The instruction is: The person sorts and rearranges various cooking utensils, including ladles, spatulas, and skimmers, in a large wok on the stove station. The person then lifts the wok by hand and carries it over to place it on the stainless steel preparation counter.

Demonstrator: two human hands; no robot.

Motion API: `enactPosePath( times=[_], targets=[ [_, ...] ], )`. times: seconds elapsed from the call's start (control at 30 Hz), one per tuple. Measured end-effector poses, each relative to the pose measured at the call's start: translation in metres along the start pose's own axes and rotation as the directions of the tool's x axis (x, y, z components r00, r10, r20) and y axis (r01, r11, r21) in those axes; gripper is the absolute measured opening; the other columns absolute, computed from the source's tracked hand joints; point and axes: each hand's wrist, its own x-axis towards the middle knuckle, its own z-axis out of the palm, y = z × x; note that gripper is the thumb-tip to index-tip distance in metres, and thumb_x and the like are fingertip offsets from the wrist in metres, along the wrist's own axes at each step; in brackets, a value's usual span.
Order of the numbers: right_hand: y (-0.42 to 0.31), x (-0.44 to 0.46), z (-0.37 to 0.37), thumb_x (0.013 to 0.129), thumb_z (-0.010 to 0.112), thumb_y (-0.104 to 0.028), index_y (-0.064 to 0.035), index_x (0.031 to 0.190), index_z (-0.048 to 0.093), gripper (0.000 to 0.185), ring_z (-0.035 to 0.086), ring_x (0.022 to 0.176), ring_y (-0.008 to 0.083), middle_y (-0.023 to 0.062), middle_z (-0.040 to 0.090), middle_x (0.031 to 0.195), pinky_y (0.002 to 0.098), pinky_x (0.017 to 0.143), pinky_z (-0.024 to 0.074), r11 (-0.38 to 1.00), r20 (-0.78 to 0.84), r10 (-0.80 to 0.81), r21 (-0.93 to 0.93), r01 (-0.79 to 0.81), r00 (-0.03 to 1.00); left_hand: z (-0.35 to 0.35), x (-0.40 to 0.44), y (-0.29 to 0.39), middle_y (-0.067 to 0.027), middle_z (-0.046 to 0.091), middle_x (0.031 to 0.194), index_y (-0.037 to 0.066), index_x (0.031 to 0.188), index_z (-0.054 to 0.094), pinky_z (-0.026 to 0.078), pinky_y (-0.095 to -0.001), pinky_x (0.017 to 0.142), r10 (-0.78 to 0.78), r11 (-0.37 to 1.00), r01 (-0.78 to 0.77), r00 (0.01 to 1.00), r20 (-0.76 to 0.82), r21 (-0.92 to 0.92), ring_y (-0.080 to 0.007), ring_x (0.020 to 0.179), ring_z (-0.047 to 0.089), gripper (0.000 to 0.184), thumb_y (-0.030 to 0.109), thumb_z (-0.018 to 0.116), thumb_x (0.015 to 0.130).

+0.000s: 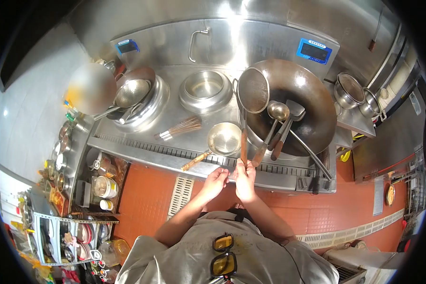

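Observation:
Close to the front edge of the stove, my right hand (245, 181) is closed around the lower end of the wooden handle of a round mesh strainer (253, 91). The strainer's head lies over the left rim of a big dark wok (312, 102). Just beside it, my left hand (215, 183) is curled with its fingertips pinched; what they hold, if anything, is hidden. A ladle (278, 110) and a wok spatula (296, 110) rest in the wok, handles toward me. A small pan (224, 138) with a wooden handle sits left of my hands.
A bamboo brush (183, 127) lies on the stovetop (175, 106) near a metal ring burner (205, 86). Another strainer (132, 93) rests on the left burner. Metal pots (349, 90) stand at right. Shelves with containers (104, 187) are at left.

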Motion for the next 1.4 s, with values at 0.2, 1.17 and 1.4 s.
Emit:
enactPosePath(
  times=[0.2, 1.17, 1.4],
  targets=[
    [0.021, 0.000, 0.040, 0.095, 0.060, -0.019, -0.0038, 0.096, 0.048, 0.020, 0.039, 0.049, 0.0037, -0.0041, 0.044, 0.064, 0.0212, 0.041, 0.0304, 0.997, -0.188, -0.073, -0.051, 0.064, 0.979, -0.055, -0.027, -0.002, 0.0010, 0.057, 0.077, 0.004, 0.098, 0.059, 0.042, -0.0207, 0.060, -0.037, 0.999, 0.037, 0.998, 0.054, 0.001, -0.0068, 0.065, 0.050, 0.023, 0.025, 0.049, 0.101],
    [0.077, 0.011, 0.236, 0.096, 0.060, -0.020, -0.0062, 0.091, 0.049, 0.019, 0.034, 0.055, 0.0016, -0.0072, 0.041, 0.067, 0.0213, 0.045, 0.0261, 0.907, 0.067, -0.130, -0.395, 0.146, 0.989, -0.304, -0.144, -0.003, -0.0005, 0.059, 0.083, 0.000, 0.100, 0.059, 0.045, -0.0228, 0.065, 0.022, 0.993, -0.054, 0.956, -0.293, -0.104, -0.0071, 0.072, 0.052, 0.014, 0.012, 0.059, 0.093],
    [0.116, 0.077, 0.292, 0.094, 0.062, -0.025, -0.0005, 0.091, 0.055, 0.026, 0.043, 0.066, 0.0076, -0.0009, 0.049, 0.073, 0.0263, 0.056, 0.0361, 0.797, 0.249, -0.119, -0.553, 0.242, 0.961, -0.353, -0.137, -0.028, -0.0008, 0.059, 0.082, 0.000, 0.101, 0.058, 0.044, -0.0218, 0.063, 0.020, 0.979, -0.103, 0.908, -0.418, -0.177, -0.0069, 0.069, 0.052, 0.013, 0.008, 0.059, 0.091]
  ],
)
